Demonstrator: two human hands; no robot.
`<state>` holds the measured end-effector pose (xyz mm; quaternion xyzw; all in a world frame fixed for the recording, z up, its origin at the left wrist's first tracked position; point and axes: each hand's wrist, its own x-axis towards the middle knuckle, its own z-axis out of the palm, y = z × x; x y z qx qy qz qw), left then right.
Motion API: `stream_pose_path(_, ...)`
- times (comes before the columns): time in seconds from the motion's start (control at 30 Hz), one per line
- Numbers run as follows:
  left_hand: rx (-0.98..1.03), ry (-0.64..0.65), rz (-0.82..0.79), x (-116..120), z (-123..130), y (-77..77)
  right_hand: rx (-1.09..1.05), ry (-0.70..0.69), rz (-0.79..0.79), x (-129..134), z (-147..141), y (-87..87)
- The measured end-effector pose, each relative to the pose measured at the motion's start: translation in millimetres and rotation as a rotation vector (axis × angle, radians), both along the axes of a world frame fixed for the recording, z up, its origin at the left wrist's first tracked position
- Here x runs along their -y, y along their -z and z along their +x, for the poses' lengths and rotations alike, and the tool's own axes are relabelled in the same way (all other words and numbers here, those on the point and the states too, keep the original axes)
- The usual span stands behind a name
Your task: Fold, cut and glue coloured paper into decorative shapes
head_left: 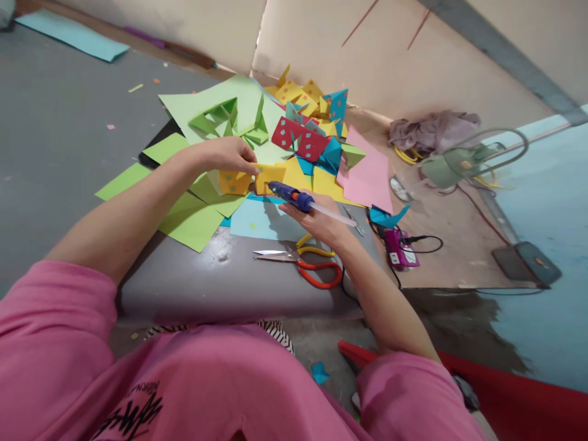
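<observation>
While a yellow dotted-paper piece (272, 176) is pinched at its upper left edge by the fingers of the left hand (234, 154) near the centre of the frame, a dark-blue plastic glue gun (294, 197) is grasped in the right hand (324, 222), its nozzle directed at the paper. Whether nozzle and paper are touching cannot be told. The gun's body is held from beneath and behind, with some of the right fingers hidden from view, and a translucent glue stick (335, 214) is seen jutting from its rear. Just to the left of the pinched piece, a second yellow dotted-paper panel (234, 182) is partly covered by the left hand; whether the two are joined cannot be made out.

The paper is judged to be light and springy, firm along its folds but easily creased, and is best held lightly by an edge or corner, well clear of a possibly hot tip. The gun is judged heavier and rigid, and is best gripped well behind the nozzle.

Below centre, scissors with red and yellow handles (319, 266) are laid slightly open on the grey bench (229, 297), near a light-blue paper sheet (261, 222). Bright-green paper sheets (195, 223) are spread at centre left, and a red folded-paper shape with pale squares (301, 139) is seen in the upper middle.
</observation>
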<state>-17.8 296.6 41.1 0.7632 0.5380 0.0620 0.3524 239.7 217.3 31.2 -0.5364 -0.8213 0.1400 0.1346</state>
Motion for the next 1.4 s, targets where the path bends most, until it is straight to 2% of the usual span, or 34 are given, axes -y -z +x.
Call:
stream_pose_path(0.6, -0.004, 0.032, 0.007, 0.1, -0.7, 0.7, 0.038, 0.083, -0.067, 1.8, -3.8, -3.2)
stream_pose_path(1.4, -0.041, 0.050, 0.012, -1.3, -0.2, 1.0, 0.065, 0.080, -0.080, 3.5, -6.4, -4.5)
